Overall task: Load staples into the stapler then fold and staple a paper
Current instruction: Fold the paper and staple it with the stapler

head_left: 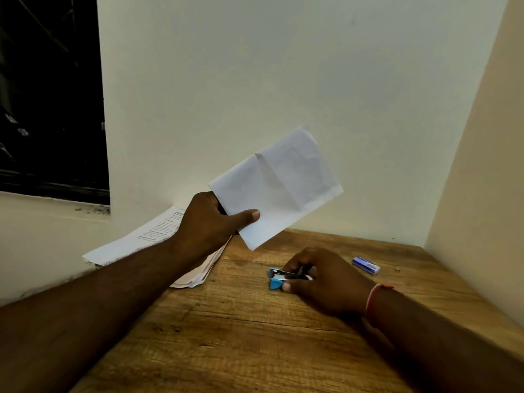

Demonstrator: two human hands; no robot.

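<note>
On the left, the left hand point(207, 222) is holding the folded paper point(279, 185) up in the air above the far side of the table point(241, 336), its grip clamped on one lower corner, thumb lying across the front. Pinched at a single corner like this, the sheet is likely to sag or fan open at the fold, and the layers could slip out of line before any staple goes in. The paper is looking white and blank on the facing side, creased across its middle, tilted with its free corner pointing up and to the right. Behind the forearm, a stack of printed sheets point(136, 239) is overhanging the table's left edge and could slide off if the arm is brushing it.

Moving right, the right hand point(326, 282) is resting on the table with its grip closed around the blue stapler point(279, 279), thumb near the nose. Only the front end is showing, so whether its magazine is fully shut cannot be told; if it is not, the stapler may jam or misfire. Fingers near the nose are also risking a pinch.

Farther right, a small staple box point(365, 265) is lying on the table, well clear of the hand.
</note>
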